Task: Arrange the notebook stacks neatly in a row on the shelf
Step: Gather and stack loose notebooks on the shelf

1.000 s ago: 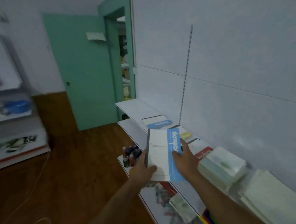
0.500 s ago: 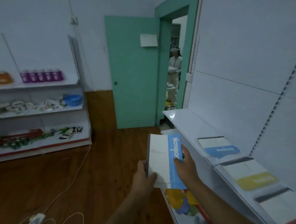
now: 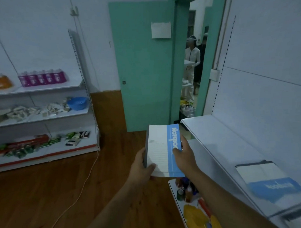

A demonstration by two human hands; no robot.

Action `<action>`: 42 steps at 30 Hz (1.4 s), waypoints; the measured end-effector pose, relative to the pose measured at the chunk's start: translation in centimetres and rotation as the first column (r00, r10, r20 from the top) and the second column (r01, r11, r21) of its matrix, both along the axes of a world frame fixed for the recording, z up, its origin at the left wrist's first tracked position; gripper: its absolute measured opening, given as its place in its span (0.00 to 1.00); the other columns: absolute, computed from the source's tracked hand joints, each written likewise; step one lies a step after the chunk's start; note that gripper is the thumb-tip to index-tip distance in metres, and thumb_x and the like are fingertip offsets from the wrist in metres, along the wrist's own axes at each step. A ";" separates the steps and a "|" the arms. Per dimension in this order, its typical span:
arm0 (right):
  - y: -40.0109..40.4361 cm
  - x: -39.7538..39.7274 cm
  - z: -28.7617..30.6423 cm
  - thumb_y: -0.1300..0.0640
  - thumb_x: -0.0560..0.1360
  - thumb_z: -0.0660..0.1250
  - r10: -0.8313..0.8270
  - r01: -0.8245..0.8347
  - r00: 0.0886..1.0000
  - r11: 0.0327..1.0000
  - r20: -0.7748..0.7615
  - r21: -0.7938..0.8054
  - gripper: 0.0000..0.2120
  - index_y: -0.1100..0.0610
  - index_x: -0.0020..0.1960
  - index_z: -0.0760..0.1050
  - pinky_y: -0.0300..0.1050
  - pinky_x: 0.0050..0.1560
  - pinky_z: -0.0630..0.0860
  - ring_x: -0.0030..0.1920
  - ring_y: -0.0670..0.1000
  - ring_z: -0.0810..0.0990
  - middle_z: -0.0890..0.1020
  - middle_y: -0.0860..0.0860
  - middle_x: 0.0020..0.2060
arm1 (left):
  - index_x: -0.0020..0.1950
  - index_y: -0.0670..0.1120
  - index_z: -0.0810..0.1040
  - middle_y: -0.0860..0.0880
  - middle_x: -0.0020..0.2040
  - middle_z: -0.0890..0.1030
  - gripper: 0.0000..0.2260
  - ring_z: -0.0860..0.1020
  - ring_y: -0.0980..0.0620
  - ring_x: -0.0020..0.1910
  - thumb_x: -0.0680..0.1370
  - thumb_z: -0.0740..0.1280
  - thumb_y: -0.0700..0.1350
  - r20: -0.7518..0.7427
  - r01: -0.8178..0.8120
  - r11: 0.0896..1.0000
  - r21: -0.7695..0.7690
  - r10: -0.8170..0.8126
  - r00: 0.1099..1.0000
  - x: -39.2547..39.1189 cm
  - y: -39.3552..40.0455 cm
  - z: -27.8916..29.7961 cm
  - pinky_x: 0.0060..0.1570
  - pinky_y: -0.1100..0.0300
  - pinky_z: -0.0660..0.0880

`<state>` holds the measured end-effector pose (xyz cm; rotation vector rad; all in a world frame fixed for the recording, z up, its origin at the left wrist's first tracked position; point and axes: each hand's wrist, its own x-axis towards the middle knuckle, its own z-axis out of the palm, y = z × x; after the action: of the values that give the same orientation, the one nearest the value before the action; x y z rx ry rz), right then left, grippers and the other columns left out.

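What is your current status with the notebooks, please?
Left hand and right hand grip blue-and-white notebook stack. White shelf ahead bare; another blue-and-white notebook lies nearer.

left hand (image 3: pixel 141 167) and right hand (image 3: pixel 184 156) bare; forearms uncovered, no sleeves, no rings visible

Top shelf (image 3: pixel 222 142) bare from its far end to the notebook (image 3: pixel 268 179) lying near; wall panel (image 3: pixel 265 96) blocks behind.
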<state>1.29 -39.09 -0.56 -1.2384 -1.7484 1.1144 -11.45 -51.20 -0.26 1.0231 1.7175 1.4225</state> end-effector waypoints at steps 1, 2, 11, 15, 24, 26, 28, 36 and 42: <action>1.1 -0.5 -0.2 0.56 0.78 0.59 -0.016 0.016 1.000 1.000 0.001 -0.001 0.27 0.44 0.74 0.57 0.45 0.42 0.78 0.46 0.47 0.80 0.79 0.48 0.54 | 0.72 0.53 0.60 0.56 0.59 0.72 0.29 0.75 0.51 0.59 0.76 0.67 0.37 0.001 0.014 1.000 0.000 -0.014 1.000 -0.7 1.3 -0.2 0.36 0.66 0.79; 2.2 -0.9 -0.4 0.57 0.78 0.59 -0.030 0.030 1.000 1.000 0.006 0.003 0.27 0.44 0.74 0.57 0.42 0.40 0.76 0.46 0.48 0.79 0.79 0.49 0.55 | 0.72 0.53 0.60 0.55 0.59 0.72 0.29 0.75 0.51 0.59 0.76 0.68 0.37 0.005 0.029 1.000 0.001 -0.029 1.000 -1.4 2.8 -0.5 0.36 0.66 0.78; 11.7 -1.0 -1.0 0.59 0.77 0.62 -0.300 0.300 0.954 0.953 0.000 -0.043 0.33 0.50 0.78 0.51 0.44 0.59 0.70 0.61 0.48 0.72 0.70 0.45 0.65 | 0.68 0.54 0.62 0.55 0.59 0.74 0.28 0.75 0.53 0.60 0.76 0.66 0.32 0.055 0.366 0.930 0.032 -0.367 0.929 -4.2 17.8 -1.7 0.48 0.56 0.81; 14.5 2.8 -1.3 0.50 0.70 0.62 -0.451 0.450 0.893 0.892 -0.002 -0.044 0.36 0.48 0.76 0.53 0.54 0.62 0.74 0.61 0.51 0.76 0.72 0.49 0.67 | 0.64 0.60 0.62 0.54 0.55 0.76 0.30 0.79 0.52 0.54 0.74 0.66 0.30 0.065 0.551 0.835 0.014 -0.550 0.832 -1.9 23.8 -2.0 0.45 0.50 0.82; 12.1 14.6 -2.6 0.59 0.77 0.64 -0.779 0.786 0.617 0.615 0.112 -0.062 0.36 0.50 0.78 0.47 0.42 0.50 0.78 0.56 0.52 0.78 0.62 0.50 0.74 | 0.71 0.59 0.58 0.45 0.56 0.74 0.34 0.78 0.45 0.52 0.75 0.66 0.31 0.113 0.850 0.526 -0.033 -0.843 0.526 10.3 28.9 -3.8 0.35 0.55 0.81; 11.8 17.3 -3.5 0.57 0.77 0.65 -0.821 0.831 0.557 0.552 0.127 -0.072 0.36 0.49 0.78 0.48 0.52 0.62 0.74 0.65 0.55 0.74 0.64 0.52 0.74 | 0.71 0.59 0.59 0.45 0.55 0.74 0.32 0.78 0.47 0.50 0.76 0.67 0.32 0.097 0.882 0.469 -0.044 -0.877 0.471 13.3 29.6 -4.4 0.34 0.55 0.81; 11.7 19.6 -4.6 0.54 0.77 0.64 -0.850 0.863 0.505 0.493 0.151 -0.109 0.35 0.50 0.77 0.48 0.51 0.57 0.76 0.59 0.56 0.77 0.70 0.54 0.69 | 0.70 0.58 0.61 0.47 0.52 0.75 0.29 0.77 0.51 0.48 0.77 0.66 0.35 0.049 0.897 0.437 -0.073 -0.896 0.441 15.8 30.1 -4.8 0.34 0.56 0.81; 12.6 25.4 -8.9 0.53 0.78 0.63 -0.841 0.887 0.461 0.422 0.284 -0.189 0.36 0.55 0.78 0.46 0.53 0.62 0.74 0.63 0.58 0.74 0.67 0.58 0.70 | 0.69 0.44 0.63 0.42 0.57 0.80 0.23 0.79 0.47 0.51 0.77 0.67 0.41 -0.344 0.882 0.379 -0.282 -0.898 0.276 22.8 33.8 -7.6 0.51 0.59 0.76; 14.1 26.6 -10.9 0.54 0.77 0.65 -0.834 0.907 0.417 0.356 0.362 -0.226 0.36 0.56 0.77 0.48 0.51 0.58 0.77 0.61 0.57 0.74 0.69 0.58 0.65 | 0.63 0.40 0.68 0.42 0.58 0.77 0.21 0.77 0.46 0.55 0.75 0.69 0.46 -0.463 0.837 0.337 -0.432 -0.879 0.115 25.2 35.9 -9.4 0.55 0.53 0.75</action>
<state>27.90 -25.00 -11.46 -2.2201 -0.6335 0.6537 13.72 -15.30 -9.69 2.1781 1.0222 0.1574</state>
